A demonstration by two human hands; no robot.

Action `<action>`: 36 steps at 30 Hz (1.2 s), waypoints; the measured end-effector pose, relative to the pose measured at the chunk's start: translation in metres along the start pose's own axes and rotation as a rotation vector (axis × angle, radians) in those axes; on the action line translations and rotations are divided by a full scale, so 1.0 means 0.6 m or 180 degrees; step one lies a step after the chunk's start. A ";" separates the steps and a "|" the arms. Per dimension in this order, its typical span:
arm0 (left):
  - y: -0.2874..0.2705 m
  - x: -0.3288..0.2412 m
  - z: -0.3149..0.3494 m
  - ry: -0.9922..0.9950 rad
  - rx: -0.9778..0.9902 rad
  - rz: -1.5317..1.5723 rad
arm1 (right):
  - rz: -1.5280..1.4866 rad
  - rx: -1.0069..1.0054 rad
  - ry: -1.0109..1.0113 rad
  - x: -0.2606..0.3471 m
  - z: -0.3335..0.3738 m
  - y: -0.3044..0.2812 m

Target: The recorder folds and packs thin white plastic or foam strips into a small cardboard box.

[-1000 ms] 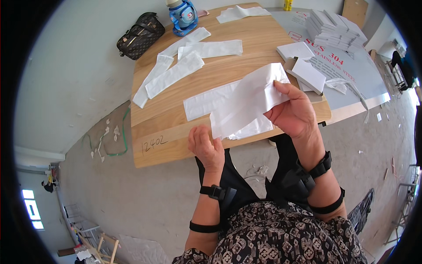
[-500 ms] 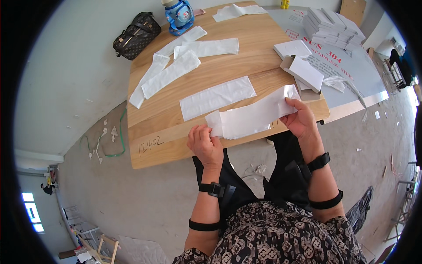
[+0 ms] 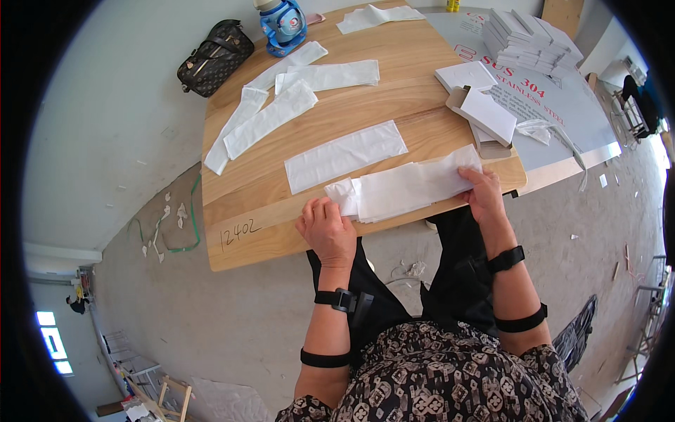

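Observation:
A long white strip [image 3: 411, 186], thin like a plastic or paper sleeve and apparently in several layers, lies along the near edge of the wooden table. My left hand [image 3: 326, 228] is closed on its left end, where the material is bunched and wrinkled; the fingertips are partly hidden. At the other end, my right hand [image 3: 485, 195] pinches the strip with thumb and fingers. Just beyond it, a single flat white sleeve [image 3: 346, 156] rests on the wood, touched by neither hand.
More white sleeves [image 3: 271, 119] overlap at the table's far left, and another white piece [image 3: 380, 17] lies at the back. An opened white box [image 3: 485, 116] stands right of my right hand. Behind are stacked white boxes [image 3: 527, 42], a blue bottle [image 3: 285, 28] and a dark handbag [image 3: 216, 60].
The strip's right end has been lowered and lies flatter on the table, my right hand dropping slightly with it. Its left end is more crumpled beside my left hand.

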State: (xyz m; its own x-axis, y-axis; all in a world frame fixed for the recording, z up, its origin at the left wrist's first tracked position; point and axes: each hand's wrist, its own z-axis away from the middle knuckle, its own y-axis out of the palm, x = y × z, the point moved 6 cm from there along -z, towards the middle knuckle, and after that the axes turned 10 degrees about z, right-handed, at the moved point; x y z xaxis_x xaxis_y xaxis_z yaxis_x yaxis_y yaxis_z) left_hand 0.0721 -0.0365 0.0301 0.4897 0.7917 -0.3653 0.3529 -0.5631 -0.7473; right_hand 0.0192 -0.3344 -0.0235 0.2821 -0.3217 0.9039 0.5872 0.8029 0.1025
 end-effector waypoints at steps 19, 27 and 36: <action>0.009 -0.001 0.001 0.0054 0.0054 0.0138 | 0.4319 0.1011 -0.3429 -0.020 0.143 0.243; 0.003 0.082 0.030 -0.1949 -0.0817 0.2550 | 0.4668 0.1210 -0.3284 -0.023 0.144 0.249; 0.007 0.048 0.026 -0.2057 -0.1273 0.3859 | 0.5060 0.1130 -0.3179 -0.026 0.147 0.254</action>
State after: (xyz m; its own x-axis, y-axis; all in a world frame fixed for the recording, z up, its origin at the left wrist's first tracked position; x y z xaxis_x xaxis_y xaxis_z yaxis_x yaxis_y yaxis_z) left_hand 0.0753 -0.0122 0.0079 0.2417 -0.3122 -0.9188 0.2368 -0.8993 0.3678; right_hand 0.0373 -0.1624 0.0146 -0.2269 0.9690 0.0977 0.0674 0.1157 -0.9910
